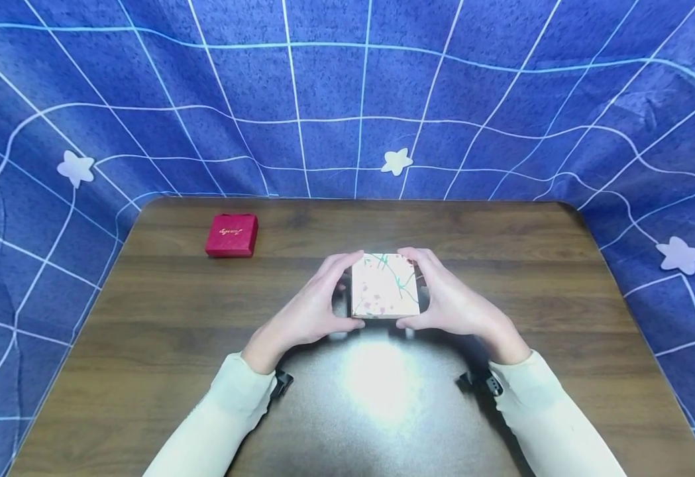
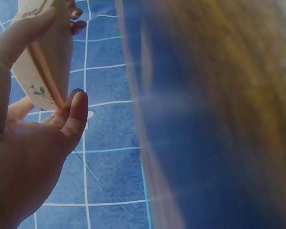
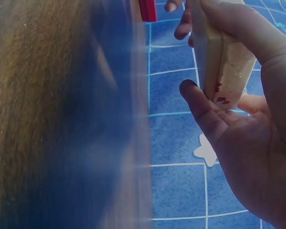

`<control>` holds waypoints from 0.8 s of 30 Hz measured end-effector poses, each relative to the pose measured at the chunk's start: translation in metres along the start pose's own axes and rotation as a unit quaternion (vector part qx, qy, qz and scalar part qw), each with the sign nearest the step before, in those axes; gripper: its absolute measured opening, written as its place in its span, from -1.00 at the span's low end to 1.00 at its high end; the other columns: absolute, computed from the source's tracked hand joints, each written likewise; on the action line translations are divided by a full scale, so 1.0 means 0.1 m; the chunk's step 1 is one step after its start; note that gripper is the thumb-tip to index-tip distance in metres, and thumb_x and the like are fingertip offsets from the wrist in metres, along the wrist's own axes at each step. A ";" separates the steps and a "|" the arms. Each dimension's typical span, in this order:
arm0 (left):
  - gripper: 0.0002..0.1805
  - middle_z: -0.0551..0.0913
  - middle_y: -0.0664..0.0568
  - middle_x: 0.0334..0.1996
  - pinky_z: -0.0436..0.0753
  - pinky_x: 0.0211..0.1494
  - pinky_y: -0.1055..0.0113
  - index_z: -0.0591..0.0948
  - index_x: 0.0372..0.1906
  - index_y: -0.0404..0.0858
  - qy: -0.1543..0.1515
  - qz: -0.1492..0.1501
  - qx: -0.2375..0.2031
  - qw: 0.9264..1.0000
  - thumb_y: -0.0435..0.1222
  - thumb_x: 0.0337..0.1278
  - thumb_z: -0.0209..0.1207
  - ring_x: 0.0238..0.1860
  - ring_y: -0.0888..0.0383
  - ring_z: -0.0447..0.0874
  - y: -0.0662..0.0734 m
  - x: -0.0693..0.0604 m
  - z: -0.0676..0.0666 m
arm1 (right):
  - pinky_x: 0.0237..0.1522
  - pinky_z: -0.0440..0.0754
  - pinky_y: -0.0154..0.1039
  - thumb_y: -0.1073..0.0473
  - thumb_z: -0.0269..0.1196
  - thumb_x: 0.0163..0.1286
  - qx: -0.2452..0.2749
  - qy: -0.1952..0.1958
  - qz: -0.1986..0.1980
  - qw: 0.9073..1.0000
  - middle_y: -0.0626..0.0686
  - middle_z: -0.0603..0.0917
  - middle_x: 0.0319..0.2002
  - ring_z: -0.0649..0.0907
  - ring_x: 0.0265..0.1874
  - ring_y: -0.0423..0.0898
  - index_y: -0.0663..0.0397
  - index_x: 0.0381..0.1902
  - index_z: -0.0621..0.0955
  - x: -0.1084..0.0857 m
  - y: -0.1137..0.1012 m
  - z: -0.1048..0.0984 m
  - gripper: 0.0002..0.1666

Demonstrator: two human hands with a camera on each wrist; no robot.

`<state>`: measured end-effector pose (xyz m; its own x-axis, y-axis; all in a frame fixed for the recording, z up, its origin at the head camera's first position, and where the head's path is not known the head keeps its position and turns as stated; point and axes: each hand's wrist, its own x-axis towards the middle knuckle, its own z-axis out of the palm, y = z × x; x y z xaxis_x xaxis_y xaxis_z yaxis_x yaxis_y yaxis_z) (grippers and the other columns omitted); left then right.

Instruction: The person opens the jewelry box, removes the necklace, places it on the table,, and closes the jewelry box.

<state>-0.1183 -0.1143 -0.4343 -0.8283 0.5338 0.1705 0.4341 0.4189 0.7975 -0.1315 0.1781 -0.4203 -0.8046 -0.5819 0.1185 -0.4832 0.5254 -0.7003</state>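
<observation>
A small square box (image 1: 385, 286) with a pale floral pattern is held up over the middle of the table, between both hands. My left hand (image 1: 317, 299) grips its left side, thumb at the near edge and fingers at the far edge. On the opposite side my right hand (image 1: 451, 298) grips it in the same way. In the left wrist view the box (image 2: 47, 67) shows a seam along its side, with fingertips curled under it. The right wrist view shows the box (image 3: 226, 67) with small red flowers near a corner.
A closed red box (image 1: 231, 236) with gold lettering lies at the table's back left. The brown wooden table (image 1: 502, 252) has a bright light reflection near its front. Blue cloth (image 1: 335, 86) with white grid lines and stars surrounds it.
</observation>
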 end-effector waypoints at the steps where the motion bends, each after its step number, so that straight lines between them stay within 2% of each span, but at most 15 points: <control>1: 0.27 0.25 -0.02 0.52 0.56 0.37 0.18 0.17 0.68 -0.07 0.000 0.000 -0.002 1.000 -0.37 -0.15 0.68 0.34 0.11 0.44 0.00 0.00 0.00 | 0.49 0.35 0.11 0.01 0.76 -0.06 0.000 -0.001 0.000 1.000 0.16 0.33 0.46 0.43 0.42 0.06 0.10 0.61 0.18 0.00 0.00 0.00 0.41; 8: 0.30 0.24 0.02 0.54 0.58 0.35 0.16 0.13 0.70 -0.07 0.001 0.008 -0.010 1.000 -0.34 -0.14 0.69 0.32 0.12 0.46 -0.02 0.00 0.00 | 0.49 0.36 0.10 0.00 0.76 -0.06 0.006 -0.004 0.000 1.000 0.15 0.34 0.45 0.45 0.40 0.04 0.07 0.63 0.17 0.00 0.00 0.00 0.43; 15: 0.35 0.25 0.03 0.51 0.63 0.28 0.13 0.10 0.70 -0.03 0.006 0.011 -0.015 1.000 -0.35 -0.19 0.71 0.26 0.13 0.49 -0.05 0.00 0.00 | 0.49 0.36 0.09 -0.11 0.74 -0.03 0.001 -0.007 0.006 1.000 0.15 0.33 0.49 0.45 0.41 0.04 0.06 0.70 0.08 -0.01 -0.01 -0.01 0.52; 24: 0.46 0.32 -0.02 0.42 0.67 0.19 0.01 -0.02 0.73 -0.05 0.008 -0.009 -0.021 1.000 -0.35 -0.25 0.72 0.05 0.00 0.62 -0.06 -0.01 0.01 | 0.46 0.40 0.07 -0.11 0.75 -0.06 -0.006 0.001 0.003 1.000 0.11 0.33 0.49 0.47 0.36 -0.01 0.07 0.62 0.18 -0.01 0.00 0.00 0.44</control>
<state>-0.1201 -0.1164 -0.4395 -0.8416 0.5144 0.1647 0.4039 0.3968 0.8243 -0.1309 0.1792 -0.4203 -0.8077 -0.5782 0.1158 -0.4833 0.5365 -0.6918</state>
